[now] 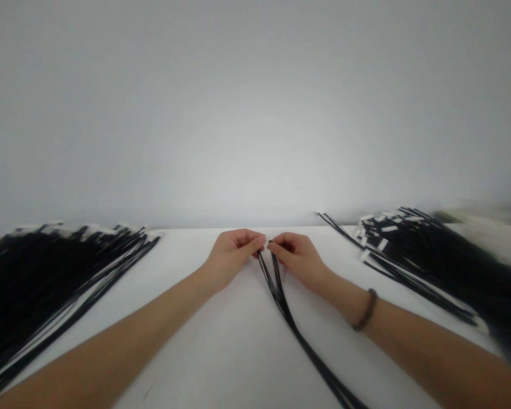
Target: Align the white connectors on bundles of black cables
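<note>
Centrally, fingers (252, 245) pinching cables (297, 330), dark heaps (46, 272) flanking, wall (255, 113) behind.

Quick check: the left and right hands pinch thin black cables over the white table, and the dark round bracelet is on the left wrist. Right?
Not quite: the head view shows the dark round bracelet on the right wrist, not the left. The rest stands: the left hand and right hand pinch thin black cables over the white table.
</note>
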Motion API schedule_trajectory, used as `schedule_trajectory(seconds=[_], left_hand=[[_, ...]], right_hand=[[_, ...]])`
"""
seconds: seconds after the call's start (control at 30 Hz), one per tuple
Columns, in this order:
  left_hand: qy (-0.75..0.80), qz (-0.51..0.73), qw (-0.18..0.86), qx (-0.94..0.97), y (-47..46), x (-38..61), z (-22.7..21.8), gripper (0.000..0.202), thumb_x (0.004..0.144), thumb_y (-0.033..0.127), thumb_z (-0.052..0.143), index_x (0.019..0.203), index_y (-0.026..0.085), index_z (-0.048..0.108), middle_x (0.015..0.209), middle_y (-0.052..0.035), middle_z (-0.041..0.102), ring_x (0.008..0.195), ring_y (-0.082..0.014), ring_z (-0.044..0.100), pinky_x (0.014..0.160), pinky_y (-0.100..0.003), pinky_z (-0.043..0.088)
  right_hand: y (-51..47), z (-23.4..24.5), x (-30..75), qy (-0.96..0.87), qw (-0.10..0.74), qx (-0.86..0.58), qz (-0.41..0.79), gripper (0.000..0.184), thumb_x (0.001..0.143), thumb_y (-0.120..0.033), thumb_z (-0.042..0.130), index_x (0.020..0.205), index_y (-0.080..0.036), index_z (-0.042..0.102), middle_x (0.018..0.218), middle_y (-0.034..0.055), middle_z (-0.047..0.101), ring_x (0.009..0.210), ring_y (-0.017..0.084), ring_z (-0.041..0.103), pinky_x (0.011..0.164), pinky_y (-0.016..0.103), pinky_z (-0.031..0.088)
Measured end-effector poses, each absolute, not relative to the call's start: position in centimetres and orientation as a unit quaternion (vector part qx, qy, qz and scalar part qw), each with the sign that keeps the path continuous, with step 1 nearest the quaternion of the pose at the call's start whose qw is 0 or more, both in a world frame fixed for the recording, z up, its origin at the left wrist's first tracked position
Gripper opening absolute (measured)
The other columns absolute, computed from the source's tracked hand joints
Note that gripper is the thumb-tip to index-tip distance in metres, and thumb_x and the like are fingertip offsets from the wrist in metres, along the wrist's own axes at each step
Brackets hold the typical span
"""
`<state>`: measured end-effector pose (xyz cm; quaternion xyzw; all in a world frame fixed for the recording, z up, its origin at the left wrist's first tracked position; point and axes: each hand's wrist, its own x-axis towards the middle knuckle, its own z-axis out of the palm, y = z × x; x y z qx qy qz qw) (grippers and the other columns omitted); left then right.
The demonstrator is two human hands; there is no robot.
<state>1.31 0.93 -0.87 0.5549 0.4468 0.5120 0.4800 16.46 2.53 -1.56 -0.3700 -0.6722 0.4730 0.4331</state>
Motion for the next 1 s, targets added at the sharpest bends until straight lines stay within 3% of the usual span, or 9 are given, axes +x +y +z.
schedule_trajectory(seconds=[0.47, 0.67, 0.83, 1.0], left_hand=[[0.435, 0.535, 0.513, 0.512, 0.98, 1.16, -1.05, 0.018, 0.065, 0.031, 0.064, 0.069, 0.013, 0.063, 0.064, -0.0019, 0.059, 0.058, -0.0091, 0.049, 0.059, -0.023, 0.039], [0.439, 0.539, 0.508, 0.508, 1.20, 1.05, -1.24, 0.018, 0.066, 0.030, 0.064, 0.072, 0.013, 0.063, 0.066, -0.0028, 0.061, 0.061, -0.0098, 0.052, 0.063, -0.025, 0.041], [0.453, 0.539, 0.486, 0.517, 0.94, 1.32, -1.26, 0.021, 0.065, 0.032, 0.064, 0.075, 0.014, 0.065, 0.069, -0.0044, 0.065, 0.062, -0.0114, 0.054, 0.063, -0.025, 0.042], [0.469, 0.526, 0.445, 0.552, 0.65, 1.43, -1.14, 0.023, 0.065, 0.034, 0.064, 0.077, 0.014, 0.066, 0.071, -0.0051, 0.066, 0.065, -0.0132, 0.056, 0.063, -0.026, 0.043]], right_hand=[[2.66, -1.85, 16.45, -0.742, 0.407, -0.380, 0.374, 0.019, 0.073, -0.030, 0.050, 0.069, -0.014, 0.059, 0.059, 0.0016, 0.055, 0.051, 0.009, 0.044, 0.048, 0.022, 0.035], [2.15, -1.70, 16.36, -0.706, 0.472, -0.418, 0.323, 0.020, 0.067, -0.034, 0.057, 0.074, -0.016, 0.056, 0.065, 0.0026, 0.058, 0.054, 0.010, 0.050, 0.051, 0.022, 0.040], [1.90, -1.56, 16.49, -0.722, 0.464, -0.443, 0.258, 0.020, 0.064, -0.037, 0.060, 0.064, -0.017, 0.057, 0.057, 0.0013, 0.057, 0.049, 0.009, 0.048, 0.049, 0.022, 0.039], [1.78, -1.58, 16.37, -0.733, 0.476, -0.437, 0.212, 0.013, 0.065, -0.029, 0.058, 0.060, -0.017, 0.059, 0.058, 0.0023, 0.059, 0.049, 0.010, 0.048, 0.049, 0.023, 0.039]])
